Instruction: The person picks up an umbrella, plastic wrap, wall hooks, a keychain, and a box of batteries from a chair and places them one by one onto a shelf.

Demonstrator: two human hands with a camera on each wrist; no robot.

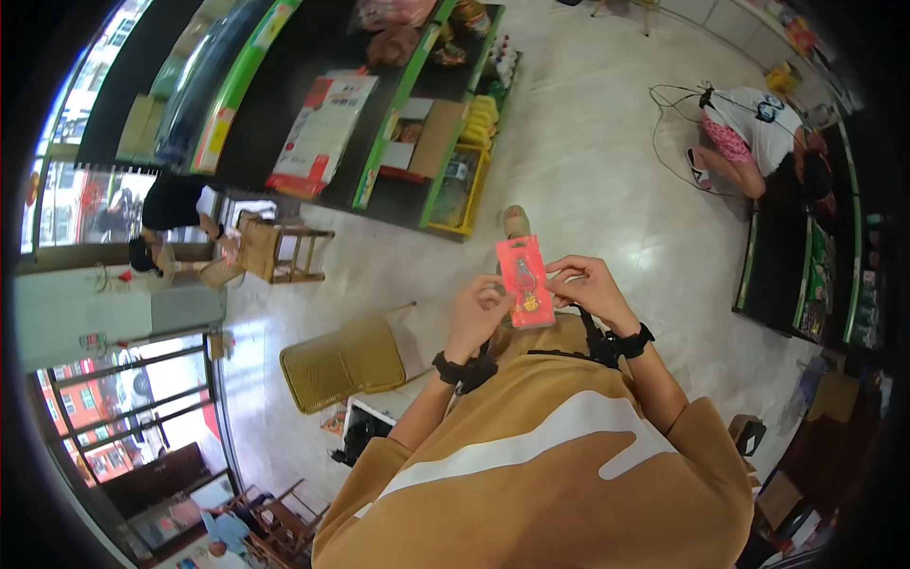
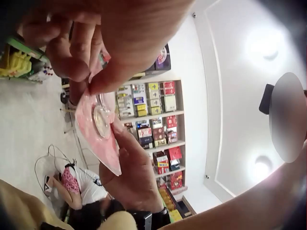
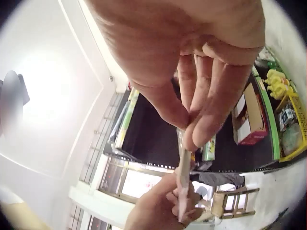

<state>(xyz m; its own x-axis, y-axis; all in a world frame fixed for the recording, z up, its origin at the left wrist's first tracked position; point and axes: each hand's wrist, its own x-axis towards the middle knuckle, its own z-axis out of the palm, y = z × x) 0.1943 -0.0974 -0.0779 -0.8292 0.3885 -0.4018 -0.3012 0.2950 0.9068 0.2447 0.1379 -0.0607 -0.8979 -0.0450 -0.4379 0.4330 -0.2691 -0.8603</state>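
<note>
A red blister pack (image 1: 519,254) is held upright in front of the body. Under its clear plastic lie a silver loop and a small yellow charm. My left hand (image 1: 472,321) pinches the pack's left edge between thumb and fingers. On the opposite edge, my right hand (image 1: 591,288) pinches it the same way. The clear bubble bulges from the pack (image 2: 86,120) in the left wrist view. Seen from the right wrist, the pack (image 3: 183,191) is nearly edge-on, its front hidden. Both wrists wear black straps.
A woven chair (image 1: 341,365) stands on the floor at left. Dark shelves with green edges (image 1: 275,104) hold goods at upper left, with a yellow crate (image 1: 464,194) at their end. Another person (image 1: 758,123) crouches by shelves at right. A wooden stool (image 1: 275,251) stands near the windows.
</note>
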